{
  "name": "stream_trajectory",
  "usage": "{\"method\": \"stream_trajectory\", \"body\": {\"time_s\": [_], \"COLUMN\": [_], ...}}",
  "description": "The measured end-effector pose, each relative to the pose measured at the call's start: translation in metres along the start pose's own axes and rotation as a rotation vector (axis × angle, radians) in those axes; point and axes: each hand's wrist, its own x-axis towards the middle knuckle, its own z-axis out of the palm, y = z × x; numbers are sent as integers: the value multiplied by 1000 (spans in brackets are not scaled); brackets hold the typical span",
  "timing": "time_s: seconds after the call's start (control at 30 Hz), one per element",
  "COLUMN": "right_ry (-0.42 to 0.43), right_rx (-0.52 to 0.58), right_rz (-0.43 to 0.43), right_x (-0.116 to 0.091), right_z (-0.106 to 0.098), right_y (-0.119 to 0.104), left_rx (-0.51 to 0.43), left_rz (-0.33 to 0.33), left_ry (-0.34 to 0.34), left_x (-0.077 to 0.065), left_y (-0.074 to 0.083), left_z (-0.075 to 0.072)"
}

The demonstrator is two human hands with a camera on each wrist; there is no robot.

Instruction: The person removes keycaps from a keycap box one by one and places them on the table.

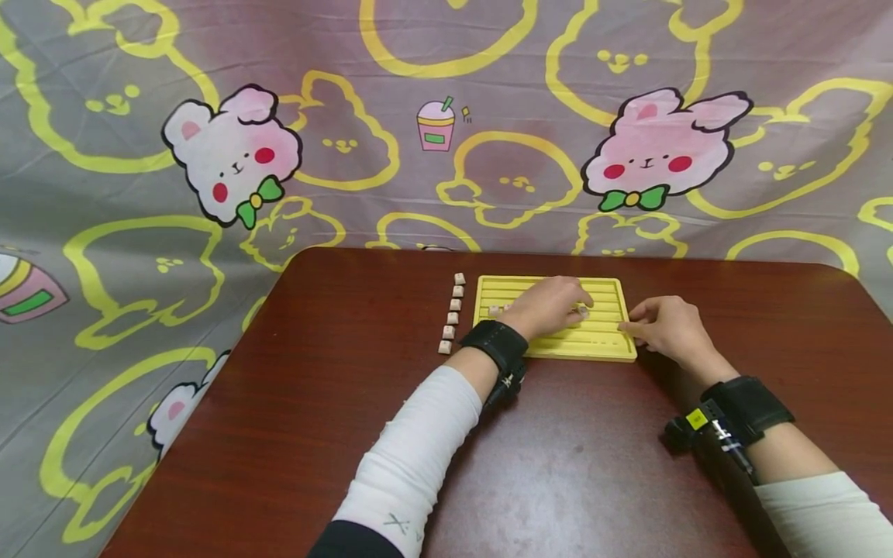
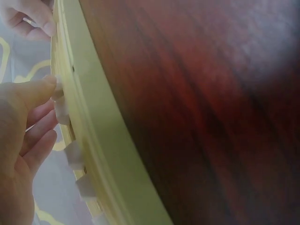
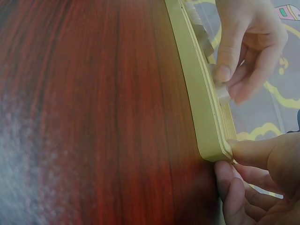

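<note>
A yellow ridged tray [image 1: 586, 356] lies on the table. My left hand [image 1: 547, 306] reaches over it, pinching a small white keycap [image 1: 584, 311] between thumb and fingers at one of the slots. In the left wrist view the thumb lies against that keycap [image 2: 59, 88], and more keycaps [image 2: 74, 155] stand along the tray. My right hand [image 1: 673, 329] grips the tray's right edge. Its thumb is on top and its fingers are at the side and below, as the right wrist view shows at the tray corner [image 3: 213, 152]. The left forearm and hand hide part of the slots.
Left of the tray, several white keycaps [image 1: 453, 318] stand in a column on the brown wooden table [image 1: 314, 403]. A patterned cloth [image 1: 488, 178] with cartoon animals hangs behind the table's far edge.
</note>
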Motion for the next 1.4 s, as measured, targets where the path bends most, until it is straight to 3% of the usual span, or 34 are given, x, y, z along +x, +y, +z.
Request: {"method": "stream_trajectory", "body": {"time_s": [0.27,0.73,1.4], "right_ry": [5,12,10], "right_rx": [12,14,-8], "right_rz": [-5,-4,-4], "right_x": [0,2,2], "right_z": [0,0,-1], "right_y": [1,2,2], "left_rx": [22,-32,-24], "left_rz": [21,46,-5], "left_ry": [21,49,12], "left_x": [4,8,9], "left_y": [1,0,5], "left_z": [6,9,5]}}
